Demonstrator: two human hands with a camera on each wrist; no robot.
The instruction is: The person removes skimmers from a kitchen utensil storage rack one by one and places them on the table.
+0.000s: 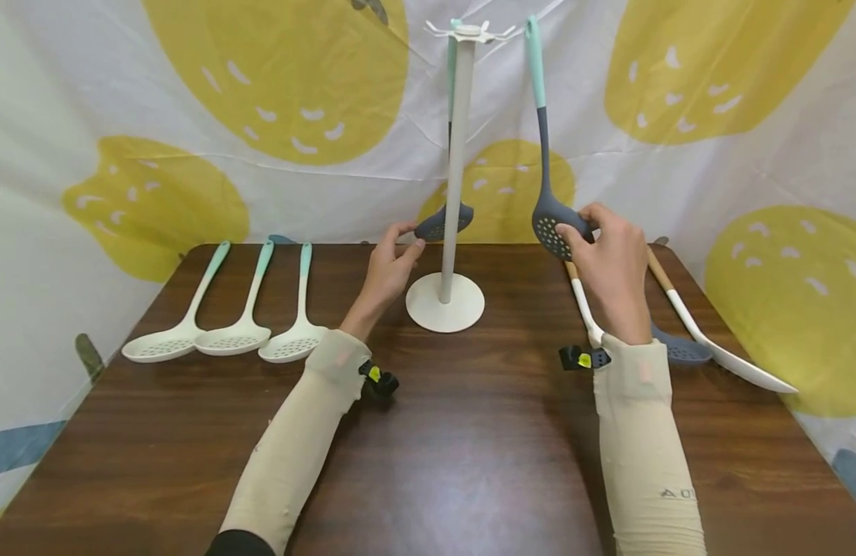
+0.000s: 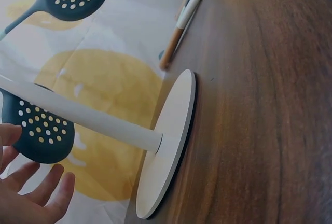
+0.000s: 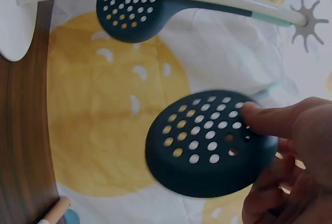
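Observation:
My right hand [image 1: 611, 259] pinches the bowl rim of a dark blue skimmer [image 1: 551, 220], thumb on its perforated face. It is held off the table, mint handle upward, its tip right of the rack's top hooks. In the right wrist view the skimmer's bowl [image 3: 205, 143] shows many round holes. A white utensil rack [image 1: 455, 170] stands on a round base, with a second dark blue skimmer [image 1: 465, 218] hanging upright behind its post. My left hand [image 1: 388, 269] is beside that bowl; in the left wrist view its spread fingers [image 2: 47, 182] sit right at the bowl's lower edge.
Three pale green slotted spoons [image 1: 233, 338] with mint handles lie at the table's left. To the right, partly behind my right wrist, lie another dark blue perforated head [image 1: 685, 351] and white utensils [image 1: 729, 359] with wooden handles. A lemon-print cloth [image 1: 316, 201] hangs behind the table.

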